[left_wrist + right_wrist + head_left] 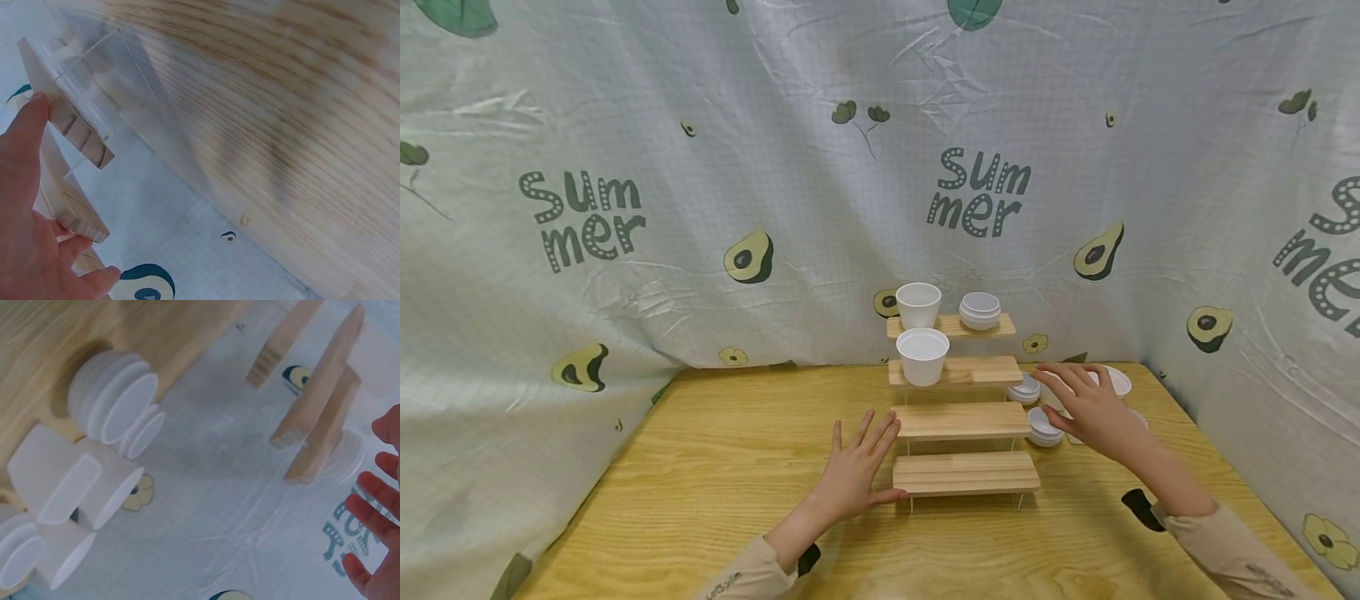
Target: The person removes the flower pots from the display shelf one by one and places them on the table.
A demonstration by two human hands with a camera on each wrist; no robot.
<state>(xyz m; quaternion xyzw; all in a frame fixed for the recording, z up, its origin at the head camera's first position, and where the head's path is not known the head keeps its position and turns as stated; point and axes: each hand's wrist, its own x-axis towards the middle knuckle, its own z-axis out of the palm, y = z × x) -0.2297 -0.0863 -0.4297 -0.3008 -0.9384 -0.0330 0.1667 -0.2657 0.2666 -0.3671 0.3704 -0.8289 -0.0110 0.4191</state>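
Note:
A stepped stand with several pale wooden shelves (966, 473) on clear legs stands on the table. My left hand (852, 477) is at its left side, fingers spread. In the left wrist view its thumb touches the end of one shelf (81, 134) and its fingertips another shelf (78, 215). A white cup (917, 308) and a white stack of bowls (980, 312) sit on the top shelf; another white cup (923, 358) is one shelf lower, at the left. My right hand (1097, 412), holding nothing, hovers right of the stand with fingers loosely bent, overlapping white containers in the head view.
Right of the stand are two small stacks of white bowls (1045, 429) (1023, 389) and a round white dish (1117, 381). The right wrist view shows white cups (103, 481) near a bowl stack (112, 394). A printed cloth (805, 192) hangs behind the table (760, 433).

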